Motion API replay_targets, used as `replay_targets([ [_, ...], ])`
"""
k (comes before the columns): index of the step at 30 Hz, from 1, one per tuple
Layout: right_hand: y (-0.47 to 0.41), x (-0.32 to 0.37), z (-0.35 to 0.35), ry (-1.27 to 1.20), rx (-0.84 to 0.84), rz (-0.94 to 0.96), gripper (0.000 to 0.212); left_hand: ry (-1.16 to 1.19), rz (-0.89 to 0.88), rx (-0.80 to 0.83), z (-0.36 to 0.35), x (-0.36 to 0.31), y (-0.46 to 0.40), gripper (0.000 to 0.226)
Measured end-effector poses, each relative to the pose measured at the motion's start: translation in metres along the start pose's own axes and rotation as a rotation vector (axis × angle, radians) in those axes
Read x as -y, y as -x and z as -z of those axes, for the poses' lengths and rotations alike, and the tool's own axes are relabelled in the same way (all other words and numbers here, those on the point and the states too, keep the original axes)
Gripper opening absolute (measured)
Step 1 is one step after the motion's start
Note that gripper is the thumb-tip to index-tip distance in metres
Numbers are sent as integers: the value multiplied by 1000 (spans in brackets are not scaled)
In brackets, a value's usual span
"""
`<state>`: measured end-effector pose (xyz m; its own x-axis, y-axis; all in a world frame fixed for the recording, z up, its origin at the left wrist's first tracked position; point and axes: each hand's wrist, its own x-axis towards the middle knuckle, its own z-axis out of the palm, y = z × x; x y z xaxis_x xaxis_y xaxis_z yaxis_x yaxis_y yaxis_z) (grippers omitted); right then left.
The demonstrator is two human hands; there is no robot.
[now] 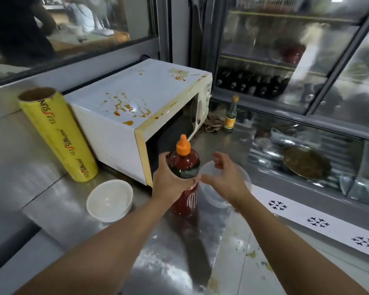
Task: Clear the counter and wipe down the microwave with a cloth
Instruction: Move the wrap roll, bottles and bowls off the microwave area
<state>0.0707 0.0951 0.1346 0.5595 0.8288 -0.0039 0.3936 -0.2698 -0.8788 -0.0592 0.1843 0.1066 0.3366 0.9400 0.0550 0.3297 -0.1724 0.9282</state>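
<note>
Two hands are at work in front of the stained microwave (pixel 136 107), so the clearing step looks to be in hand and no wiping has begun: the left hand (pixel 170 182) grips a red sauce bottle (pixel 184 173) around its middle, its base at or just above the steel counter (pixel 51 199), while the right hand (pixel 226 179) reaches with loosely curled fingers over a clear plastic tub (pixel 226 188), holding nothing that I can see. Next, I judge, bottle and tub must leave the counter, along with the white bowl (pixel 109 200) and yellow roll of wrap (pixel 58 135), before fetching the cloth (pixel 214 122) lying beside the microwave.
</note>
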Motion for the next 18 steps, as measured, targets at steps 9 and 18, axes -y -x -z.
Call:
replay_targets([
  [9, 11, 28, -7, -13, 103, 55, 81, -11, 12, -11, 36, 4, 29, 84],
  [18, 27, 73, -33, -67, 219, 129, 80, -78, 29, -93, 99, -3, 61, 84],
])
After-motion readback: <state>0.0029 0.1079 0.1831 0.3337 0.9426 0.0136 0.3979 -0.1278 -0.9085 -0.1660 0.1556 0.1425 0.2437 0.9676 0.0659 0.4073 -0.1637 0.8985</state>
